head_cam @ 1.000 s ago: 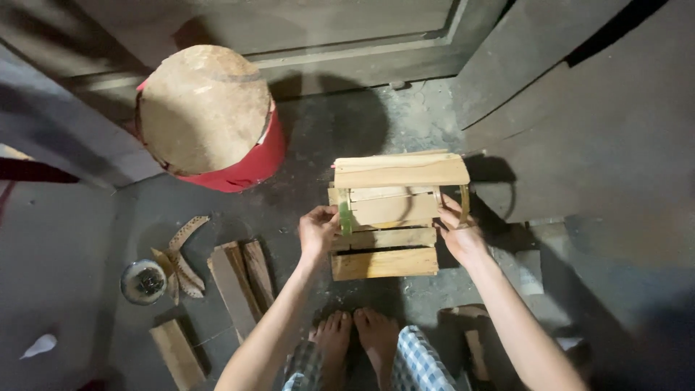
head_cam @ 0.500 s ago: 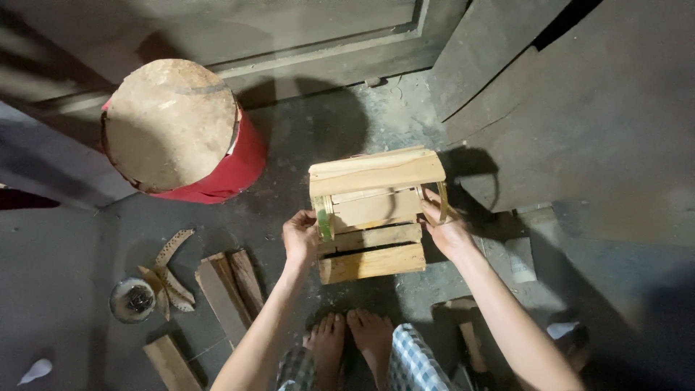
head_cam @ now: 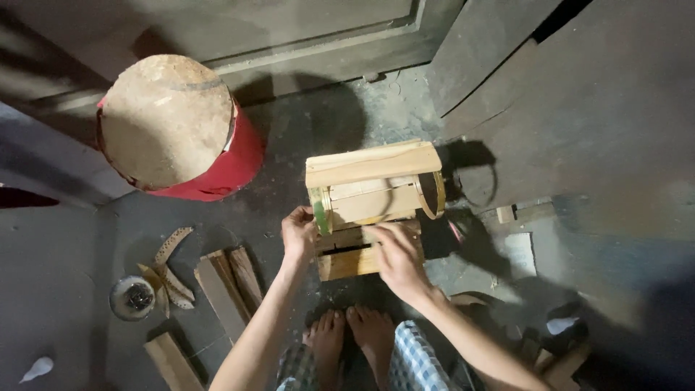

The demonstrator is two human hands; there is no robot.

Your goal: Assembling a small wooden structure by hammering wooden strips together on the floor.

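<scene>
Holding: slatted wooden frame (head_cam: 371, 206) with two hoop ends, set on the concrete floor (head_cam: 304, 137) before bare feet (head_cam: 351, 333). Left hand (head_cam: 298, 235) fingers curled on its left hoop; right hand (head_cam: 394, 257) fingers spread flat on the front slats. Risk — frame tipping or a loose slat shifting under uneven pressure, pinching fingers.

- The slatted frame (head_cam: 369, 203) is pale bare wood, matt and smooth-planed.
- The round bands (head_cam: 433, 194) at its ends look like thin, slightly glossy strip.
- The red drum (head_cam: 232, 163) looks like glossy plastic, its lid (head_cam: 165, 119) rough, dusty board.
- The floor (head_cam: 304, 130) is rough, matt concrete.
</scene>
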